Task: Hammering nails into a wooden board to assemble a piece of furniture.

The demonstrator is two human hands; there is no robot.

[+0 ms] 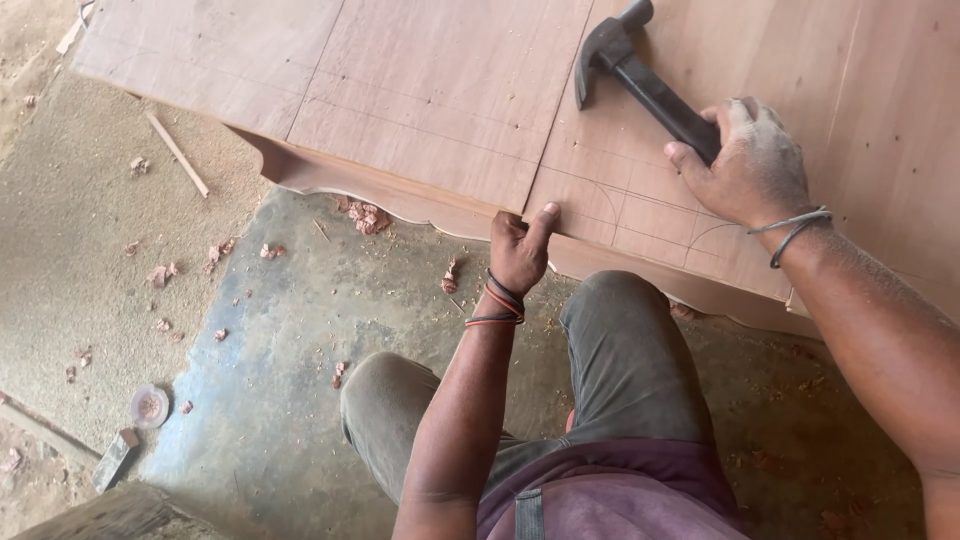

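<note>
Nearest the camera the person crouches, both knees [600, 340] bent above a dusty concrete floor [300, 330] strewn with wood chips [368, 217] and sawdust; from there the left hand [520, 250] reaches up to the near edge of the plywood sheet [440, 90], its fingers curled into a loose fist and the thumb pressed flat along the top of the sheet beside a seam, pinching or steadying a spot there; whether a nail sits under the fingers cannot be told, it is too small or hidden. The scalloped trim [400, 205] runs just under that edge.

Farther on and to the right, the right hand [750, 165] is wrapped tight round the dark handle of a hammer [625, 65]; the handle's long axis slants up and to the left from the fist, so the head lies beyond and left of the grip, above the sheet; the left thumb lies nearer the camera than the head and slightly left of it. Pencil lines and arcs [640, 215] mark the wood between the two hands; a thin stick [178, 153] lies on the sawdust at far left.
</note>
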